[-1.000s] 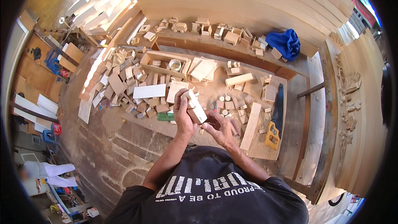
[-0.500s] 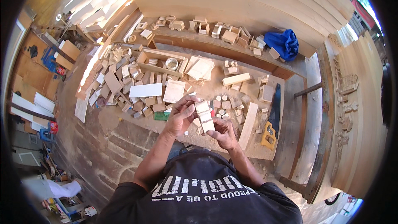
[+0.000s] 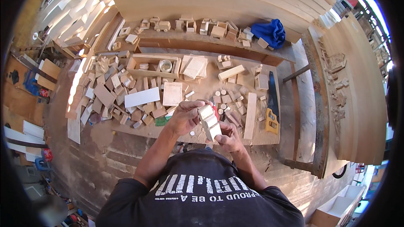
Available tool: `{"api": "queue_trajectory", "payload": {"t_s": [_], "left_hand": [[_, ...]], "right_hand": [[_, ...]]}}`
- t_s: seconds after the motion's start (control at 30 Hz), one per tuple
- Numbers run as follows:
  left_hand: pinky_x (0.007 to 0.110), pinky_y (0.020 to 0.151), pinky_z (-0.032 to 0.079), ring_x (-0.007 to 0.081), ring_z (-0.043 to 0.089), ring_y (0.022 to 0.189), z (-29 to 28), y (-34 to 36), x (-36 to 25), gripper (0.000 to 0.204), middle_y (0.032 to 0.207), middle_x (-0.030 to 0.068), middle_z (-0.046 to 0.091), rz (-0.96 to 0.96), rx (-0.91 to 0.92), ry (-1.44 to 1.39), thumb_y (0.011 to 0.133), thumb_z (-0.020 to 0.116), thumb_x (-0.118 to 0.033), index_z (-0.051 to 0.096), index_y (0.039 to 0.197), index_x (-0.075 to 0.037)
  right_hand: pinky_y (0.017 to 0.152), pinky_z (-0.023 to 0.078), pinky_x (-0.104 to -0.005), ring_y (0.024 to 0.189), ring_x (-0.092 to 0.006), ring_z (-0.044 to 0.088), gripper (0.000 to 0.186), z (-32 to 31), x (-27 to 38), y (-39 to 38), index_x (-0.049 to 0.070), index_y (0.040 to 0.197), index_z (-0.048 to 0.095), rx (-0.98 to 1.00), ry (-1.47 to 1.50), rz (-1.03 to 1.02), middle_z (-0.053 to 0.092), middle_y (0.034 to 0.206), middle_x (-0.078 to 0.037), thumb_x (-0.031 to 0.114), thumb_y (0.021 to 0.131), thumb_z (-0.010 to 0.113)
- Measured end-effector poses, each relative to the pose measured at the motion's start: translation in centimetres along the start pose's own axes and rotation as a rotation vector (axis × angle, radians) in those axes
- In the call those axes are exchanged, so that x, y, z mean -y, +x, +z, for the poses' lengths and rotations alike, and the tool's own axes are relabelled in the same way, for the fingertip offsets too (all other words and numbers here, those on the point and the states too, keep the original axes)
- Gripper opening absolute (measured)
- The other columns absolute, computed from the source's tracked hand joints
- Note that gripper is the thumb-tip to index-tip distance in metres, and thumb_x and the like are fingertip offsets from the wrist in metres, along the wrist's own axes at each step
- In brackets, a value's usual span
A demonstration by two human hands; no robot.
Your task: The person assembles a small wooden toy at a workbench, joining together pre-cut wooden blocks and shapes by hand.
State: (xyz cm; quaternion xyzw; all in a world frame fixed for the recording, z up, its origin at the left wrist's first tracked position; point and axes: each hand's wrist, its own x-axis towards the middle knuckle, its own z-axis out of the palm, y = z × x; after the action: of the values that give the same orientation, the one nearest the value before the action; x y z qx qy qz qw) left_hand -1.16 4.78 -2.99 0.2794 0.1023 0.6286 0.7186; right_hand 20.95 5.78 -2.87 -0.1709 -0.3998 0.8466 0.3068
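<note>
On tbl (image 3: 261,138), box (image 3: 149,74) w/ tub (image 3: 165,69), held blk (image 3: 209,122)

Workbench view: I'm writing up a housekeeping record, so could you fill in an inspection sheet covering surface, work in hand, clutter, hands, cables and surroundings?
Surface: light wooden tabletop, largely covered with wood pieces.
Work in hand: pale notched wooden piece, held tilted above the near edge.
Clutter: heaped offcuts on the left; open wooden box with a round container inside; handsaw on the right.
Hands: left grips the piece's far end; right holds its near end.
Cables: nothing seen.
Surroundings: shelf behind with wooden toy vehicles and blue cloth; stacked boards at far left.
</note>
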Motion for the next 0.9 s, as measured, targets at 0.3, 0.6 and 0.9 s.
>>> {"api": "queue_trajectory", "payload": {"t_s": [0.3, 0.6, 0.9], "left_hand": [[0.035, 0.089, 0.058, 0.017, 0.066, 0.106, -0.9, -1.7, -2.8, 0.035, 0.121, 0.0108, 0.067, 0.002, -0.072, 0.46, 0.094, 0.069, -0.01, 0.063, 0.129, -0.005], [0.034, 0.08, 0.062, 0.0171, 0.069, 0.101, -3.0, -4.0, -3.3, 0.035, 0.116, 0.0083, 0.07, -0.165, -0.239, 0.175, 0.094, 0.069, -0.009, 0.063, 0.128, -0.008], [0.038, 0.086, 0.061, 0.019, 0.068, 0.107, -3.0, -5.9, -4.7, 0.049, 0.122, 0.0116, 0.067, -0.232, -0.208, 0.167, 0.095, 0.07, -0.013, 0.051, 0.14, -0.006]], "right_hand": [[0.073, 0.059, -0.0366, 0.08, -0.021, 0.068, 0.041, 4.6, -3.0, -0.2, -0.008, 0.117, 0.063, -0.339, 0.208, 0.001, 0.069, 0.093, -0.012, 0.016, 0.085, 0.071], [0.072, 0.061, -0.0356, 0.076, -0.0178, 0.066, 0.029, 8.6, -5.8, 0.6, -0.007, 0.112, 0.064, -0.412, 0.281, 0.018, 0.068, 0.094, -0.011, 0.01, 0.088, 0.066], [0.07, 0.054, -0.0299, 0.075, -0.0136, 0.064, 0.032, 9.1, -7.1, 1.2, -0.007, 0.107, 0.067, -0.558, -0.165, -0.005, 0.07, 0.09, -0.009, 0.017, 0.086, 0.071]]}}
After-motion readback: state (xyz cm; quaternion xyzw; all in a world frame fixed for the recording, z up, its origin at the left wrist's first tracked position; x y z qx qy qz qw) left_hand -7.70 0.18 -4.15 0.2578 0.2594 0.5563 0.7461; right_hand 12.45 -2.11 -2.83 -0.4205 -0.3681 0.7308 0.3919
